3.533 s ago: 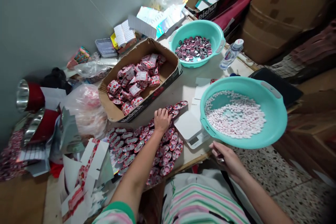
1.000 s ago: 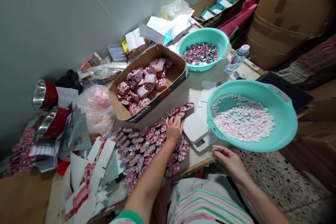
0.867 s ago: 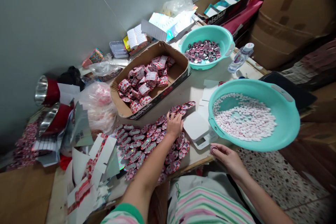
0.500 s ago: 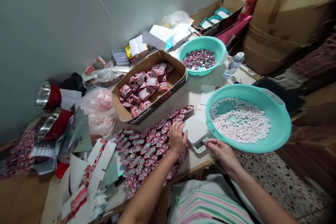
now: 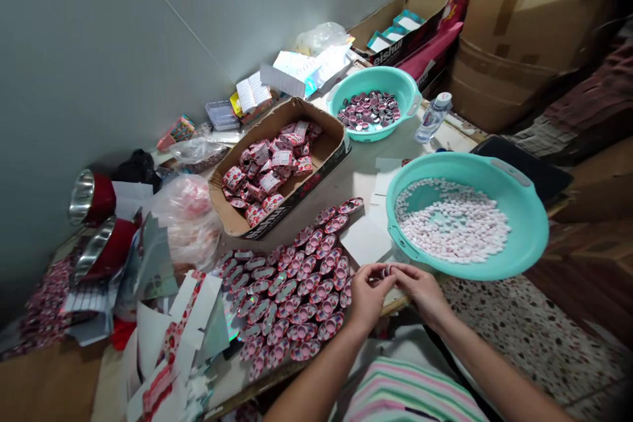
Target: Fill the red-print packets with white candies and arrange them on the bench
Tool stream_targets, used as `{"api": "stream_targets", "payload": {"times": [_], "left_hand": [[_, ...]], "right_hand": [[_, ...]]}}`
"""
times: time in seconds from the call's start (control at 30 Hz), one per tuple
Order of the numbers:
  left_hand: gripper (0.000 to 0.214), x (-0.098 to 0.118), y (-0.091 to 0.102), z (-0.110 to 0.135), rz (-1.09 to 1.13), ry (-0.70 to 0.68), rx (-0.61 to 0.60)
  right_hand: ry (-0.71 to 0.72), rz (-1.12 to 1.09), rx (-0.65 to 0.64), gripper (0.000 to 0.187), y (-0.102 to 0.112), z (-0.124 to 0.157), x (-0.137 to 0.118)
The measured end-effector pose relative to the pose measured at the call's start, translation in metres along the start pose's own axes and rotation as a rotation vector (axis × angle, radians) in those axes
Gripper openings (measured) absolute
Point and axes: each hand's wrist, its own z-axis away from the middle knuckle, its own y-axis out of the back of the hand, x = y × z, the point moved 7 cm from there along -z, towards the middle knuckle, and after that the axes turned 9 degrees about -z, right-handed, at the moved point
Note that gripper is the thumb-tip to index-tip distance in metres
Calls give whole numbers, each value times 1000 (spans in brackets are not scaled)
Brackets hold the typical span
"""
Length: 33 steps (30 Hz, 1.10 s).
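My left hand and my right hand meet at the table's front edge. Between their fingertips they pinch a small round tin lid, dark pink at the rim and mostly covered by the fingers. Just beyond them lies a flat white scale, its front part hidden by my hands. To the right, a large turquoise basin holds many small pale pink tablets. Rows of oval pink printed boxes with round openings stand to the left of my left hand.
A cardboard tray of pink packs sits behind the rows. Farther back, a smaller turquoise basin contains round tin lids, beside a clear bottle. Paper scraps, plastic bags and red bowls crowd the left.
My left hand has moved right and down from over the boxes to join my right hand. Both now hold the small lid, which only my right hand held before.
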Motion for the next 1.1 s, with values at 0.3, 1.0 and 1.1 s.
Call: {"api": "stream_targets", "payload": {"times": [0.3, 1.0, 1.1], "left_hand": [[18, 34, 52, -97, -185, -165, 223], [27, 54, 58, -214, -935, -215, 191], [25, 54, 55, -222, -1024, -97, 71]], "right_hand": [[156, -13, 158, 43, 22, 2, -29], [151, -28, 306, 43, 63, 14, -32], [148, -17, 296, 44, 62, 10, -34]]}}
